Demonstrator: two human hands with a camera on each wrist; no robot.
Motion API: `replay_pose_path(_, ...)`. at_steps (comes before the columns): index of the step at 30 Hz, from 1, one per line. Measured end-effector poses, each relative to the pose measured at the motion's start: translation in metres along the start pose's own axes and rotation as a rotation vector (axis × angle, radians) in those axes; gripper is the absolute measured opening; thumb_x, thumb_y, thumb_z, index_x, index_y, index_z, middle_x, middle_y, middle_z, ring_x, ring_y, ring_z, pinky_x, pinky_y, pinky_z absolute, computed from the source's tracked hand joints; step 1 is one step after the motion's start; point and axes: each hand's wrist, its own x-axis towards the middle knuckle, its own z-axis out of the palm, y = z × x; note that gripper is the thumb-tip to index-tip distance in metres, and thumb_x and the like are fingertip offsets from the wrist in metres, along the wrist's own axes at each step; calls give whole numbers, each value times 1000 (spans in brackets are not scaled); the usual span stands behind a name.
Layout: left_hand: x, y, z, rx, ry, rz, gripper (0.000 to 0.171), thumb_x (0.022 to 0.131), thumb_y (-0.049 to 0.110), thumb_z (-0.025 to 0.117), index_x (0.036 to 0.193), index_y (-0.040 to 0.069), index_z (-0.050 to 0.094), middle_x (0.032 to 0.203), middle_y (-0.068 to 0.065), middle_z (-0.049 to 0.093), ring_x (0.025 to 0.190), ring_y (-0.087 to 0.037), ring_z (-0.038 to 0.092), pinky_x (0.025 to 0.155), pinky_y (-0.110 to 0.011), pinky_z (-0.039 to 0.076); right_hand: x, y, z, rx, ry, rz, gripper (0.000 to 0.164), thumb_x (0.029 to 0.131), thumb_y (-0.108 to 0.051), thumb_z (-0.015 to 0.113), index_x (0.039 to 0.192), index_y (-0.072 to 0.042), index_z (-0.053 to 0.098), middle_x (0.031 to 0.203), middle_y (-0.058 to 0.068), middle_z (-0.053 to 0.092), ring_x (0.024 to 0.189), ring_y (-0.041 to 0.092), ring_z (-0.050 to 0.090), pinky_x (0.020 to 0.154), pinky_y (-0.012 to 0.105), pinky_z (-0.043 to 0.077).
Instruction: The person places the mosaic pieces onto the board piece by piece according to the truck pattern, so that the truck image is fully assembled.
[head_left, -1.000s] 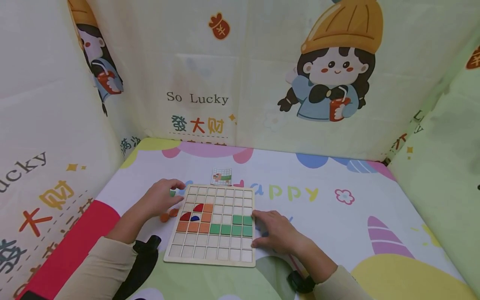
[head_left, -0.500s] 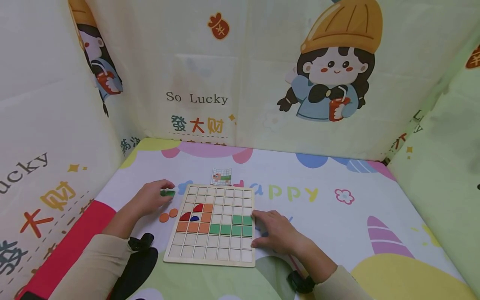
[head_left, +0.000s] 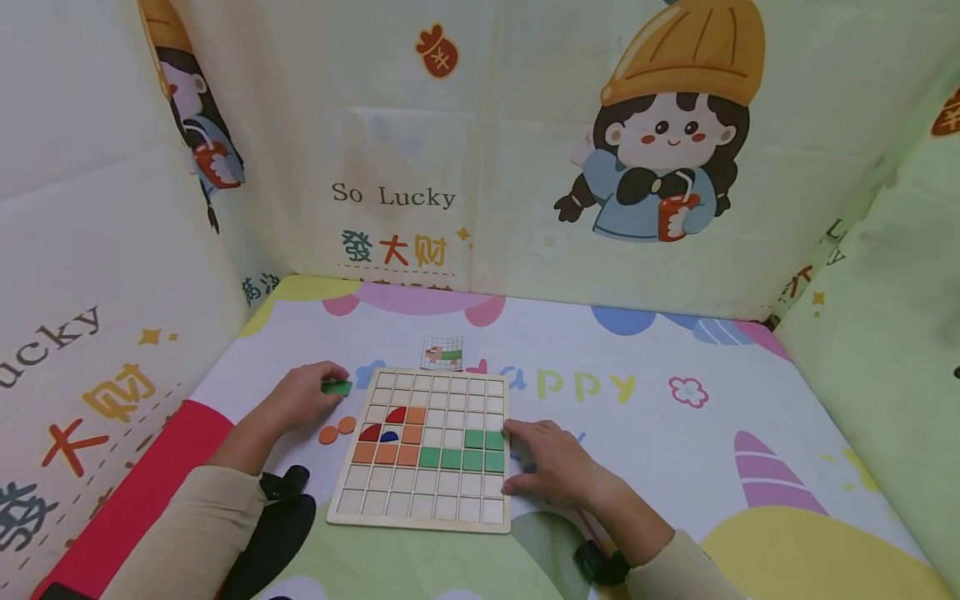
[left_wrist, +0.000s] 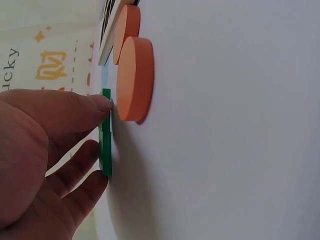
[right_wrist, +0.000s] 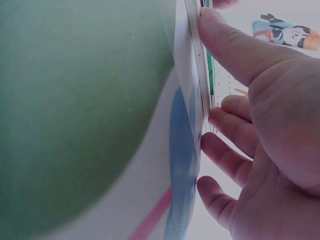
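My left hand (head_left: 307, 393) is left of the board and pinches green square tiles (left_wrist: 105, 142) between thumb and fingers, just above or at the tabletop. Two green pieces show edge to edge in the left wrist view. My right hand (head_left: 558, 458) touches the right edge of the wooden grid board (head_left: 420, 507) with thumb and fingertips, its fingers loosely extended. On the board lie several orange square tiles (head_left: 386, 454), several green tiles, two red quarter-round pieces (head_left: 396, 416) and a small blue half-round piece (head_left: 389, 437).
Two round orange pieces (head_left: 328, 435) lie on the table between my left hand and the board. A small pattern card (head_left: 442, 353) stands behind the board's far edge. Printed cloth walls (head_left: 525, 167) rise at the back and both sides.
My left hand has moved left from beside the board's upper left edge and now pinches the green tiles. The right hand and the board have stayed in place.
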Motion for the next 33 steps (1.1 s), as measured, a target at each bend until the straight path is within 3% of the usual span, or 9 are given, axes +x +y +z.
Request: replay_pose_path(33, -9, 14, 5, 8, -62, -6, 37, 89, 12, 73, 122, -3, 62, 109, -16, 64, 100, -32, 56, 86, -44, 55, -1, -1, -1, 15, -4, 16, 80, 80, -38, 84, 145, -7, 49, 142, 12, 55, 129, 36, 47, 103, 58, 37)
